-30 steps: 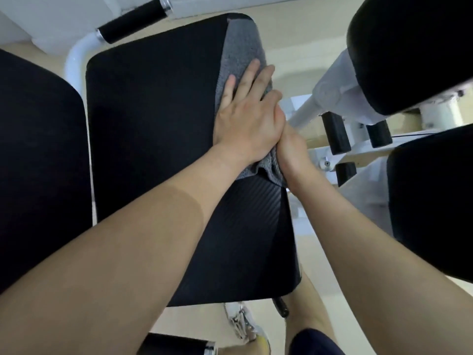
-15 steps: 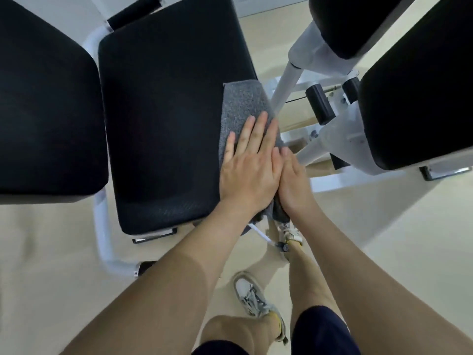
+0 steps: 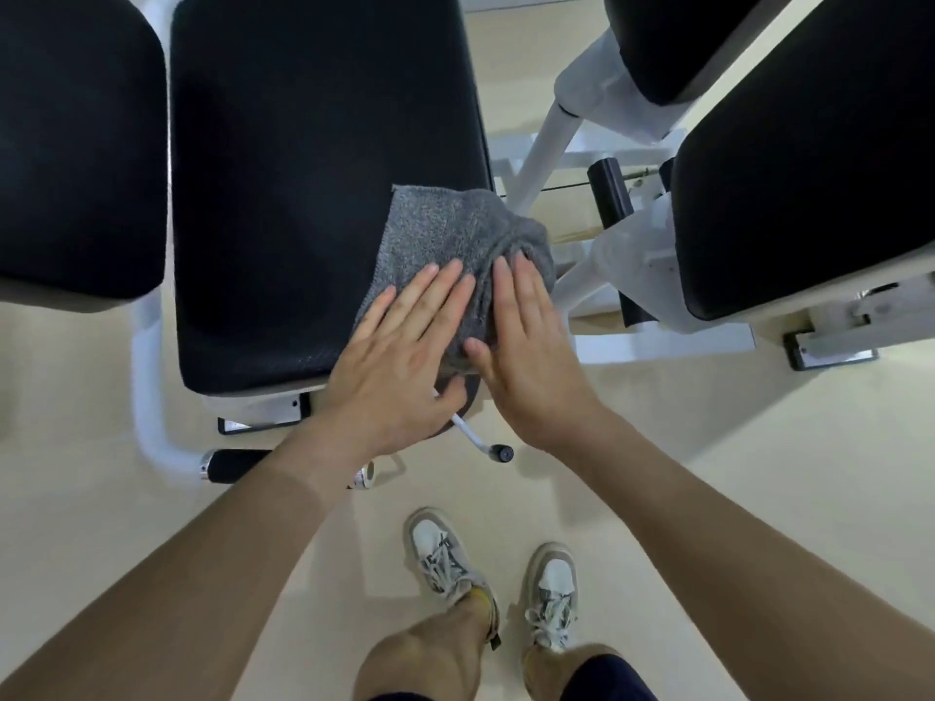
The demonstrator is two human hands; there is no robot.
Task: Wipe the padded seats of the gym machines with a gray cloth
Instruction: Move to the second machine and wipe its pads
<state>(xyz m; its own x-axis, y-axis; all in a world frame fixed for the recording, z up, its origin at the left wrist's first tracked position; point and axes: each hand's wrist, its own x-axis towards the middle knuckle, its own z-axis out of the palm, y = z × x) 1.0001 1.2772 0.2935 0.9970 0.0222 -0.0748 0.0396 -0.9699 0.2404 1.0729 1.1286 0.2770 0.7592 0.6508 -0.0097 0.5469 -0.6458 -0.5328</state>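
Note:
A gray cloth (image 3: 445, 235) lies on the near right corner of the black padded seat (image 3: 303, 169) and hangs over its right edge, bunched in a ridge between my hands. My left hand (image 3: 399, 366) presses on the cloth's near left part with fingers stretched out, its thumb hooked at the cloth's near end. Beside it, my right hand (image 3: 531, 346) rests on the cloth's right part over the seat edge, thumb dug into the fabric.
Another black pad (image 3: 76, 144) sits close on the left, two more (image 3: 809, 159) on the right on white frame tubes (image 3: 546, 149). A white lever with a black knob (image 3: 501, 452) sticks out under the seat. My shoes (image 3: 445, 554) stand on beige floor.
The cloth has slid down the seat's right side from the far end to the near corner. My right hand came from the seat's side edge onto the cloth. The view pulled back.

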